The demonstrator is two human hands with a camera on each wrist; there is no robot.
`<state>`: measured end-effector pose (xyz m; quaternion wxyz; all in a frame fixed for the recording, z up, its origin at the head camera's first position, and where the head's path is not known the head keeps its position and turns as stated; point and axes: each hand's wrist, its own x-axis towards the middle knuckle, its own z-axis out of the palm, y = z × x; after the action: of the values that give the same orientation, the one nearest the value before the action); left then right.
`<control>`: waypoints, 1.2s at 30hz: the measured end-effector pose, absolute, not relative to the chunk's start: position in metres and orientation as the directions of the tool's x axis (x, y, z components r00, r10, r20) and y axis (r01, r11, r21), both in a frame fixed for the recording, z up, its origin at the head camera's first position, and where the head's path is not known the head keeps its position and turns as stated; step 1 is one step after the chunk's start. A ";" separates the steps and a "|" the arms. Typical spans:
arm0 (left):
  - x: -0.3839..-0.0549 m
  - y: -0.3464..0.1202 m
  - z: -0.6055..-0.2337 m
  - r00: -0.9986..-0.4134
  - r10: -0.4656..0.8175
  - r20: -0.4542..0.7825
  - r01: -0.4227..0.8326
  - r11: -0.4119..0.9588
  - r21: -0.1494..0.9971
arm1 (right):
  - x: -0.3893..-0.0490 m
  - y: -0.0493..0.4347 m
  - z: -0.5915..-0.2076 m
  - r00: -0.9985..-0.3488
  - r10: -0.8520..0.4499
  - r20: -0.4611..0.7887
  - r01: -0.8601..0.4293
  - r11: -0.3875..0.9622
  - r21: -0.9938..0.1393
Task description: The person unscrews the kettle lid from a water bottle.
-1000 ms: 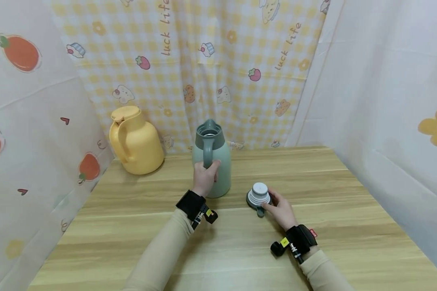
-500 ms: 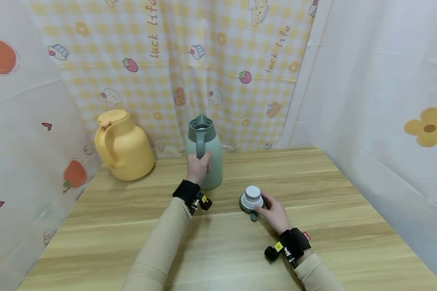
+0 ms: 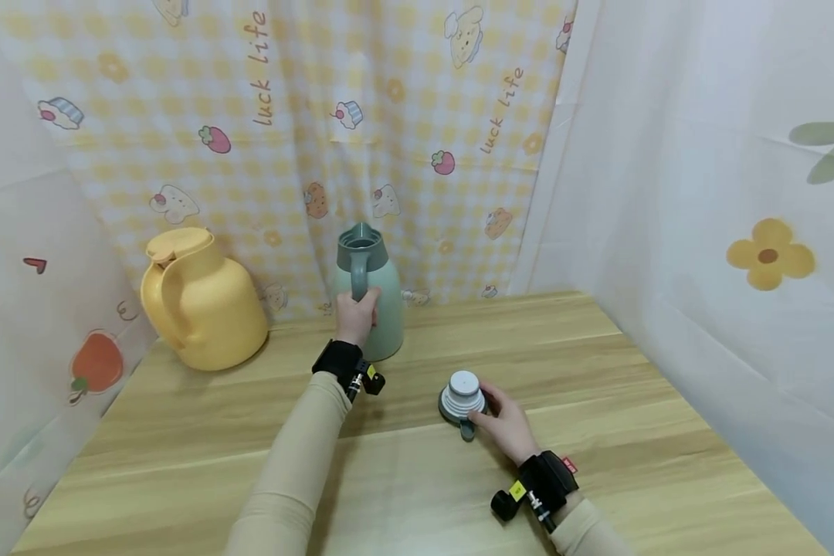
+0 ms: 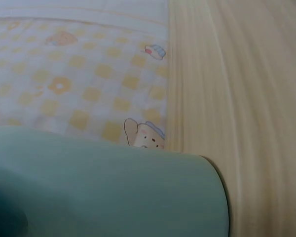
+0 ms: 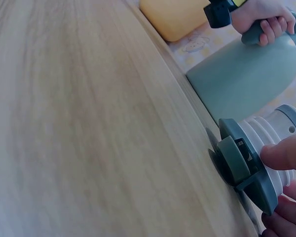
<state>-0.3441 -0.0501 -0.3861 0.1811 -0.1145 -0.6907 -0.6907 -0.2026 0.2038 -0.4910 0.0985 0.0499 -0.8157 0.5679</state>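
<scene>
One pale green, open-topped jug [image 3: 389, 309] stands on a wood-grain table [image 3: 598, 455], its handle [image 3: 358, 276] gripped by the left hand [image 3: 354, 320]. Toward four o'clock, the right hand [image 3: 509, 426] pinches a white-and-grey stopper [image 3: 462, 398], seemingly touching the table; yellow jug [image 3: 215, 313] at nine, checked curtain [image 3: 361, 69] at twelve.

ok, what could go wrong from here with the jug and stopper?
1. The green vacuum jug has an uncovered mouth; if the left hand tips it by the handle, any contents might spill. Fill level isn't visible.
2. The stopper is plug end up, so it probably won't seat unless turned over.
3. The right hand holds it from one side; it might slip during a turn.
</scene>
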 end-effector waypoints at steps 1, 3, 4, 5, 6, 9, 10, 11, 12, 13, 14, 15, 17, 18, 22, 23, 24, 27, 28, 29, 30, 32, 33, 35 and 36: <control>-0.344 -0.052 -0.388 -0.911 -0.097 0.402 0.402 0.021 0.915 | -0.201 0.202 -0.493 -0.975 0.033 0.220 -0.195 0.353 -0.915; -0.344 -0.055 -0.391 -0.911 -0.104 0.399 0.399 0.024 0.917 | -0.197 0.199 -0.497 -0.974 0.034 0.223 -0.198 0.345 -0.918; -0.344 -0.057 -0.393 -0.911 -0.109 0.399 0.398 0.028 0.917 | -0.196 0.198 -0.499 -0.974 0.034 0.222 -0.197 0.344 -0.918; -0.343 -0.058 -0.394 -0.910 -0.110 0.400 0.400 0.027 0.916 | -0.195 0.196 -0.501 -0.974 0.028 0.227 -0.203 0.348 -0.915; -0.343 -0.060 -0.396 -0.909 -0.111 0.402 0.401 0.031 0.915 | -0.194 0.195 -0.503 -0.975 0.025 0.221 -0.200 0.342 -0.918; -0.341 -0.063 -0.400 -0.909 -0.111 0.401 0.399 0.044 0.916 | -0.190 0.192 -0.506 -0.978 0.019 0.206 -0.187 0.345 -0.920; -0.341 -0.064 -0.401 -0.910 -0.111 0.399 0.397 0.046 0.917 | -0.189 0.192 -0.507 -0.980 0.021 0.197 -0.178 0.341 -0.923; -0.341 -0.064 -0.402 -0.911 -0.110 0.397 0.394 0.046 0.918 | -0.188 0.191 -0.507 -0.981 0.022 0.191 -0.173 0.340 -0.924; -0.340 -0.064 -0.403 -0.913 -0.108 0.393 0.390 0.044 0.920 | -0.188 0.191 -0.508 -0.983 0.028 0.179 -0.160 0.333 -0.929; -0.340 -0.064 -0.403 -0.916 -0.096 0.389 0.387 0.035 0.921 | -0.188 0.191 -0.508 -0.984 0.030 0.177 -0.157 0.333 -0.930; -0.340 -0.064 -0.404 -0.920 -0.084 0.383 0.382 0.026 0.924 | -0.188 0.191 -0.508 -0.984 0.031 0.177 -0.157 0.331 -0.930; -0.341 -0.064 -0.406 -0.923 -0.069 0.379 0.379 0.019 0.925 | -0.188 0.192 -0.508 -0.984 0.034 0.178 -0.157 0.330 -0.931; -0.341 -0.065 -0.411 -0.934 -0.042 0.354 0.354 0.010 0.935 | -0.188 0.192 -0.508 -0.984 0.036 0.175 -0.154 0.326 -0.933; -0.341 -0.066 -0.414 -0.943 -0.024 0.331 0.331 0.001 0.944 | -0.188 0.193 -0.509 -0.984 0.035 0.173 -0.153 0.326 -0.933; -0.335 -0.073 -0.425 -0.980 0.044 0.193 0.192 -0.010 0.981 | -0.189 0.194 -0.509 -0.986 0.021 0.165 -0.149 0.330 -0.932; -0.332 -0.075 -0.425 -0.986 0.067 0.150 0.149 -0.006 0.989 | -0.190 0.195 -0.509 -0.986 0.016 0.166 -0.151 0.329 -0.932; -0.330 -0.077 -0.425 -0.990 0.090 0.106 0.107 0.008 0.994 | -0.191 0.195 -0.508 -0.986 0.014 0.169 -0.154 0.336 -0.929; -0.332 -0.083 -0.429 -0.987 0.160 -0.009 0.000 0.059 0.998 | -0.195 0.196 -0.501 -0.985 0.014 0.174 -0.158 0.349 -0.924; -0.333 -0.085 -0.432 -0.984 0.174 -0.047 -0.036 0.070 0.997 | -0.197 0.197 -0.500 -0.984 0.017 0.176 -0.158 0.355 -0.921; -0.334 -0.087 -0.434 -0.980 0.181 -0.085 -0.071 0.079 0.994 | -0.199 0.199 -0.499 -0.984 0.020 0.177 -0.158 0.360 -0.919; -0.335 -0.090 -0.436 -0.976 0.183 -0.115 -0.104 0.072 0.992 | -0.202 0.201 -0.498 -0.985 0.019 0.169 -0.151 0.363 -0.919; -0.331 -0.095 -0.441 -0.972 0.178 -0.155 -0.153 0.023 0.988 | -0.207 0.206 -0.495 -0.989 0.005 0.149 -0.138 0.352 -0.926; -0.324 -0.097 -0.440 -0.970 0.168 -0.174 -0.179 -0.020 0.984 | -0.212 0.210 -0.496 -0.991 -0.002 0.135 -0.127 0.342 -0.931; -0.306 -0.100 -0.440 -0.964 0.164 -0.211 -0.230 -0.107 0.967 | -0.214 0.215 -0.491 -0.994 -0.009 0.113 -0.109 0.351 -0.930; -0.296 -0.101 -0.442 -0.959 0.177 -0.220 -0.248 -0.152 0.957 | -0.214 0.217 -0.486 -0.994 -0.012 0.113 -0.109 0.371 -0.922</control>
<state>-0.2962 -0.1011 -0.4422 -0.1401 0.0278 -0.6361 -0.7583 -0.2141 0.2175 -0.4862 0.0432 0.0367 -0.8268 0.5597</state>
